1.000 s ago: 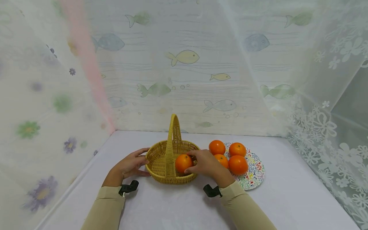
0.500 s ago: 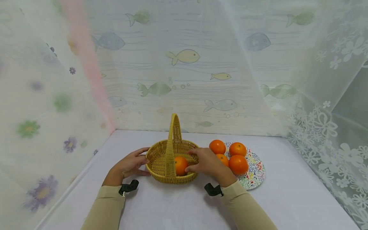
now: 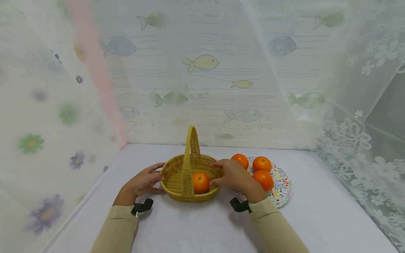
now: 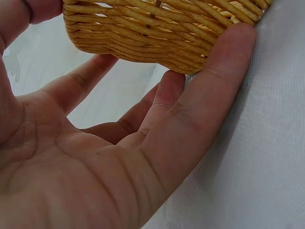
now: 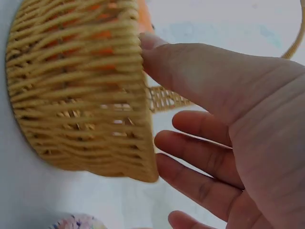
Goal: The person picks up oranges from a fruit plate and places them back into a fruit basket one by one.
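Orange point(image 3: 201, 183) rests inside a yellow wicker basket point(image 3: 172, 177), just right of its handle point(image 3: 187, 165). Our left hand point(image 3: 145, 182) grips the basket's left end; our right hand point(image 3: 236, 176), fingers parted and holding nothing, is at the right end, beside a patterned plate point(image 3: 281, 196) of more oranges point(image 3: 262, 164).

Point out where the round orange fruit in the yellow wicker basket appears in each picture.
Head: the round orange fruit sits below centre, inside the yellow wicker basket, right of its handle.
Left wrist: not visible.
Right wrist: top, left of centre, the fruit partly behind the basket's wall.
Shared landmark: the basket, in all three views.
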The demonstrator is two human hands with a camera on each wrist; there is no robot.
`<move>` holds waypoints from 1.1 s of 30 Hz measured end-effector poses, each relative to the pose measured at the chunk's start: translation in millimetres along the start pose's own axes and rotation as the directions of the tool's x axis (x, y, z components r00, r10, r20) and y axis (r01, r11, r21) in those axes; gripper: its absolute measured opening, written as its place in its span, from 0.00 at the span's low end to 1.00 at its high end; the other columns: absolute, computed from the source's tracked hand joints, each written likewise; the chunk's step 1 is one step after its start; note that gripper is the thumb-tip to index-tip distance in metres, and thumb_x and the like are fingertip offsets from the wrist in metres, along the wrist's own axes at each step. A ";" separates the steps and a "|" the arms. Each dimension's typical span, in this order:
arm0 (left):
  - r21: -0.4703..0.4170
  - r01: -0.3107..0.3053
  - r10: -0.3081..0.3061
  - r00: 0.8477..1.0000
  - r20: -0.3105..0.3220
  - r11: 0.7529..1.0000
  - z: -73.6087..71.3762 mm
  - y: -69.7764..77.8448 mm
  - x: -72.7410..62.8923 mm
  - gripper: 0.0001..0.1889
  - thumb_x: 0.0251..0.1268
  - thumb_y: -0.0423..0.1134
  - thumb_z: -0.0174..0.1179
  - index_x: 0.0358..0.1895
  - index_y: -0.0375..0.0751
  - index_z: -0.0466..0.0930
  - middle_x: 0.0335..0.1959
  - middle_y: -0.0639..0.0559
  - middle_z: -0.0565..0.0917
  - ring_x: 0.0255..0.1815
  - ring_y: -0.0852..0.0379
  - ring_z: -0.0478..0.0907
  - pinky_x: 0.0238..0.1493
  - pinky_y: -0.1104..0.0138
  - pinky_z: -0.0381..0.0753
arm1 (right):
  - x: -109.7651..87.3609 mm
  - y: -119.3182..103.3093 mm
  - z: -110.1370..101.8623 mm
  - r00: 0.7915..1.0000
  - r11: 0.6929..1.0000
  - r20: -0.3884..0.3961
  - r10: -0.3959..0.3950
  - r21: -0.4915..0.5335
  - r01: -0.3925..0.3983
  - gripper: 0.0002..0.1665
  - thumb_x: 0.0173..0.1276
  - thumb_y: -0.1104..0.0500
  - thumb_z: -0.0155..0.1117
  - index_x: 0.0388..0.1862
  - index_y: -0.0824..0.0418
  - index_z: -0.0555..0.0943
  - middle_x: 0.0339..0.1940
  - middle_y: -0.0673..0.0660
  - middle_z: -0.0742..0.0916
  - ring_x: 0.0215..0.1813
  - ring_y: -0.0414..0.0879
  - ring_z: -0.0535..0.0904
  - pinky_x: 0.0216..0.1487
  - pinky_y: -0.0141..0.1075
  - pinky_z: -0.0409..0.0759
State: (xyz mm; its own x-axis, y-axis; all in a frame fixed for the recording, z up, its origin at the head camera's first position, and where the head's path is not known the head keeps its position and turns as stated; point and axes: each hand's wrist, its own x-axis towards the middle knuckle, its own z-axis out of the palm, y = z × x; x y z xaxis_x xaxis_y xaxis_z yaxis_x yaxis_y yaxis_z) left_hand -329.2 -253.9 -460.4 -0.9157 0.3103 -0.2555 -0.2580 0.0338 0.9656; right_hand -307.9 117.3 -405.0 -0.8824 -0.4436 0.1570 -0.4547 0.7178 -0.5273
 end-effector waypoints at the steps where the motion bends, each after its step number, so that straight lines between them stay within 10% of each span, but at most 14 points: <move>1: 0.000 -0.001 0.001 1.000 0.005 1.000 1.2 -0.4 0.7 0.38 0.68 0.30 0.56 0.81 0.49 0.59 0.80 0.38 0.63 0.72 0.40 0.71 0.53 0.36 0.84 | -1.5 1.3 -2.2 1.000 1.000 -0.010 0.008 -0.001 -0.008 0.40 0.55 0.45 0.84 0.65 0.57 0.83 0.62 0.53 0.87 0.67 0.51 0.80 0.70 0.51 0.78; 14: 0.007 0.010 -0.010 1.000 -0.010 1.000 -2.2 -2.2 4.0 0.38 0.66 0.31 0.58 0.80 0.51 0.60 0.80 0.40 0.63 0.74 0.37 0.70 0.52 0.37 0.85 | -5.4 20.2 -27.6 0.993 0.997 -0.093 0.079 0.013 -0.078 0.35 0.55 0.45 0.83 0.62 0.52 0.85 0.63 0.52 0.86 0.68 0.54 0.78 0.70 0.56 0.77; 33: -0.007 0.002 -0.002 1.000 0.016 1.000 -3.7 -1.1 0.7 0.39 0.68 0.30 0.56 0.82 0.49 0.57 0.81 0.39 0.60 0.75 0.40 0.68 0.54 0.37 0.84 | -22.2 56.4 -54.0 0.979 0.978 0.007 0.206 0.027 -0.206 0.39 0.54 0.44 0.83 0.64 0.56 0.83 0.60 0.57 0.85 0.61 0.56 0.79 0.62 0.53 0.81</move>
State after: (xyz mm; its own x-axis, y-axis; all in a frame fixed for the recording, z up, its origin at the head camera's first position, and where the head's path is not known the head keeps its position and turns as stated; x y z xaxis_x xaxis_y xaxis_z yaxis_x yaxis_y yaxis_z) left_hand -330.7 -257.3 -461.9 -0.9100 0.3256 -0.2567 -0.2622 0.0277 0.9646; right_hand -320.5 196.7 -393.1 -0.9562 -0.2902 0.0393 -0.2599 0.7792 -0.5703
